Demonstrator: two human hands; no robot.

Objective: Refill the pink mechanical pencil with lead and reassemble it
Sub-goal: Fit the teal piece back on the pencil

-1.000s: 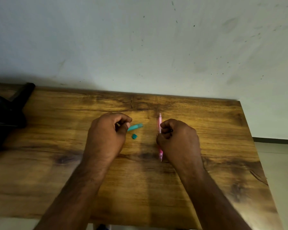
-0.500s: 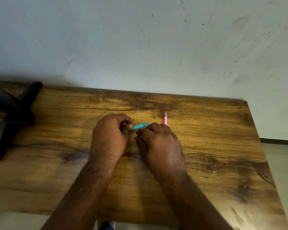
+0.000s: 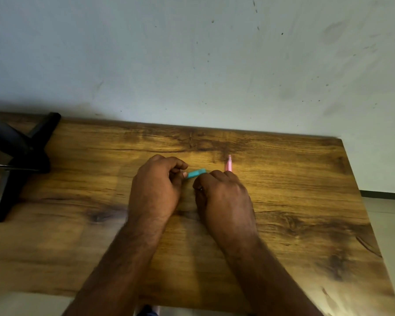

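Note:
My left hand (image 3: 156, 190) pinches the left end of a teal lead case (image 3: 196, 173), which points right, just above the wooden table (image 3: 306, 190). My right hand (image 3: 224, 197) lies close beside it, fingers curled, thumb and forefinger pinched on a small piece where the teal cap lay; the piece is mostly hidden. The pink mechanical pencil (image 3: 228, 164) shows only its far end beyond my right knuckles; the rest is under that hand.
A black stand with metal legs (image 3: 21, 160) occupies the table's far left corner. A pale wall runs along the table's back edge. The table's right edge drops to a light floor (image 3: 388, 215).
My right hand has moved left from the pink pencil to the small teal cap beside the lead case and now covers it. My left hand has kept its hold on the case.

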